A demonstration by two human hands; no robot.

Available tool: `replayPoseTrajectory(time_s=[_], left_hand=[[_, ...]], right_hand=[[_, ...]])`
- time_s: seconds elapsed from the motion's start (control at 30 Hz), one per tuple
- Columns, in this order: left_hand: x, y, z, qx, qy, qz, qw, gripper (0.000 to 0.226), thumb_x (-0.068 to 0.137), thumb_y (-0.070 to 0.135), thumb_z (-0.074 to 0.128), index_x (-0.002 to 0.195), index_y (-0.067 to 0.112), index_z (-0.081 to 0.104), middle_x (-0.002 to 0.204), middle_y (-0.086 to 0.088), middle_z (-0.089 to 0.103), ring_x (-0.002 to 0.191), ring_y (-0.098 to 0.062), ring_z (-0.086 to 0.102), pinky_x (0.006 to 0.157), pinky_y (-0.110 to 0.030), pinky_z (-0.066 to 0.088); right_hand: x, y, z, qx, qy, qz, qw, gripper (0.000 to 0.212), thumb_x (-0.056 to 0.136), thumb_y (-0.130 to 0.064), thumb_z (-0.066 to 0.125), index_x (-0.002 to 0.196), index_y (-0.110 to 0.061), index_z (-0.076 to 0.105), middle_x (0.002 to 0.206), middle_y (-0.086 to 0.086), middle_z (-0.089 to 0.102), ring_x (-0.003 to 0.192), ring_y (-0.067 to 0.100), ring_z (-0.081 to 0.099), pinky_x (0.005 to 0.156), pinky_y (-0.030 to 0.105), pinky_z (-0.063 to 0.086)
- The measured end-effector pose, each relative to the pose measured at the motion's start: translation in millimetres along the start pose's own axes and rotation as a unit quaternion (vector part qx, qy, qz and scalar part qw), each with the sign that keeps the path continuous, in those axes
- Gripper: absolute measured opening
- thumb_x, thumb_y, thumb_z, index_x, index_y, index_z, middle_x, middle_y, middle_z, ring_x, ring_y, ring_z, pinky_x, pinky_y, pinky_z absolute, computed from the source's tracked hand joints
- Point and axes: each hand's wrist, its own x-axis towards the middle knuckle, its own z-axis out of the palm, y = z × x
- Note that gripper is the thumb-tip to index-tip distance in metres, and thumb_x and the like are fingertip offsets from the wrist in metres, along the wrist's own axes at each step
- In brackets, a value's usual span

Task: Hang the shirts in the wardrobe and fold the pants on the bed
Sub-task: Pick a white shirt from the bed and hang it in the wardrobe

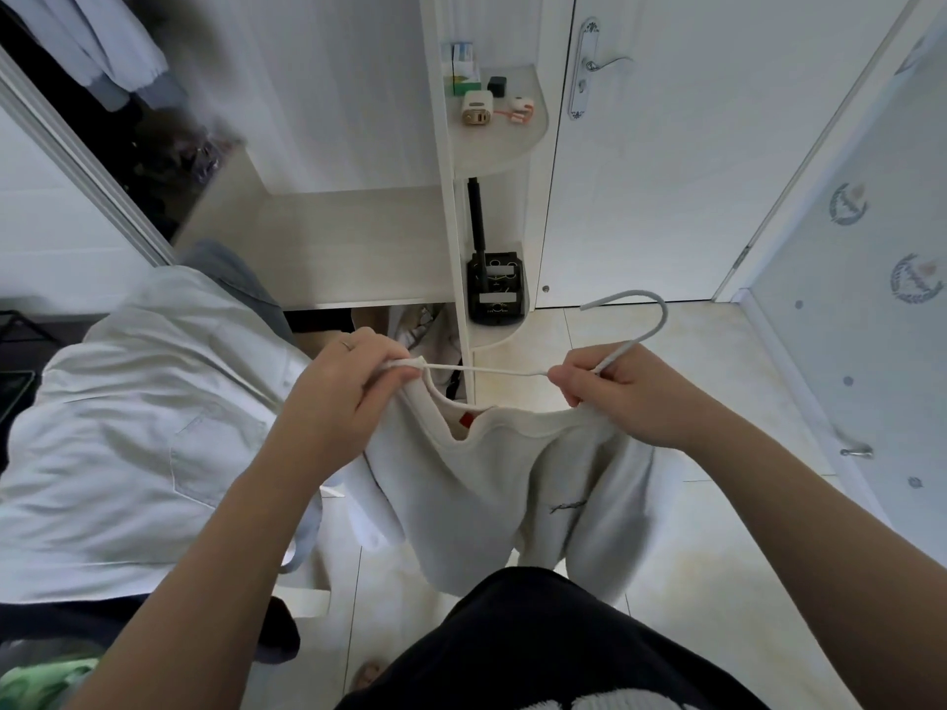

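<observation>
— What's each hand got?
— The left hand (341, 386) pinches the shoulder of a cream shirt (512, 484) together with one end of a white hanger (665, 316). The right hand (620, 397) grips the hanger just under its hook, which curves up beyond the knuckles.
— And the shirt?
— It sags below both hands, neckline open between them.
— Anything round about?
— A pale shirt (143, 427) with a chest pocket lies left of the left hand. A rounded shelf (507, 146) of small items sits beyond the hands.

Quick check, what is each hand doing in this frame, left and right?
Left hand: closed, pinching the cream shirt at its neckline onto the white hanger arm.
Right hand: closed, gripping the white hanger just below its hook.
</observation>
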Motion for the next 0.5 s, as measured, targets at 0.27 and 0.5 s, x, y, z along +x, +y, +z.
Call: replayPoseTrajectory(time_s=[0.27, 0.5], left_hand=[[1, 4, 1, -0.028, 0.020, 0.041, 0.999, 0.019, 0.098, 0.023, 0.059, 0.100, 0.010, 0.074, 0.088, -0.003, 0.065, 0.084, -0.026, 0.063, 0.077, -0.046, 0.051], [-2, 6, -6, -0.049, 0.057, 0.056, 0.996, 0.014, 0.096, 0.034, 0.062, 0.104, 0.028, 0.072, 0.093, 0.007, 0.065, 0.092, -0.020, 0.062, 0.082, -0.037, 0.050]], right_hand=[[-1, -8, -14, -0.019, 0.003, 0.000, 1.000, 0.038, 0.100, -0.031, 0.058, 0.066, -0.016, 0.060, 0.054, -0.006, 0.035, 0.051, 0.008, 0.033, 0.052, 0.017, 0.029], [5, -33, -16, -0.033, 0.006, -0.036, 0.999, 0.039, 0.100, -0.031, 0.058, 0.065, -0.016, 0.060, 0.052, -0.011, 0.031, 0.049, 0.008, 0.029, 0.048, 0.015, 0.027]])
